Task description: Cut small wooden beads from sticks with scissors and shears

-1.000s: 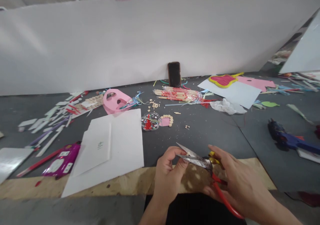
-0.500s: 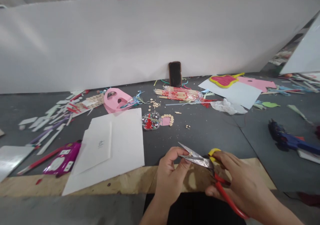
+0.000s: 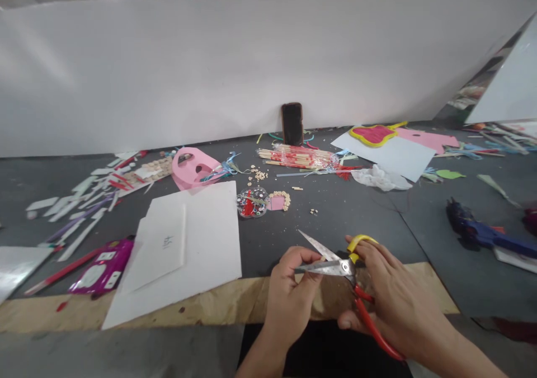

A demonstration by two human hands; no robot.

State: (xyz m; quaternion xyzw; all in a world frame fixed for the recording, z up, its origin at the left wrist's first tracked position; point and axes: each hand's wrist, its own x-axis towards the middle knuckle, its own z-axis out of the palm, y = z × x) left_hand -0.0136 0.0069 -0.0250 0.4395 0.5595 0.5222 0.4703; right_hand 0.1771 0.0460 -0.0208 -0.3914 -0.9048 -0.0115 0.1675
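My right hand [image 3: 394,299] grips a pair of scissors [image 3: 335,263] with one red and one yellow handle, near the table's front edge. The two steel blades are spread apart and point left. My left hand [image 3: 289,297] is curled with thumb and fingers pinched right at the blades; whatever small piece it holds is too small to make out. Both hands hover over a strip of brown cardboard [image 3: 210,308] at the front of the dark grey table [image 3: 356,210].
White sheets [image 3: 188,244] lie to the left, next to a purple packet [image 3: 100,266] and paper strips [image 3: 79,204]. Farther back are a pink foam shape [image 3: 193,168], a bead dish [image 3: 251,202], wrapped sticks [image 3: 297,157] and a phone [image 3: 292,123]. A blue glue gun [image 3: 482,232] lies at right.
The scissor blades have opened wider and the yellow handle has lifted. Both hands stay at the front edge, shifted slightly.
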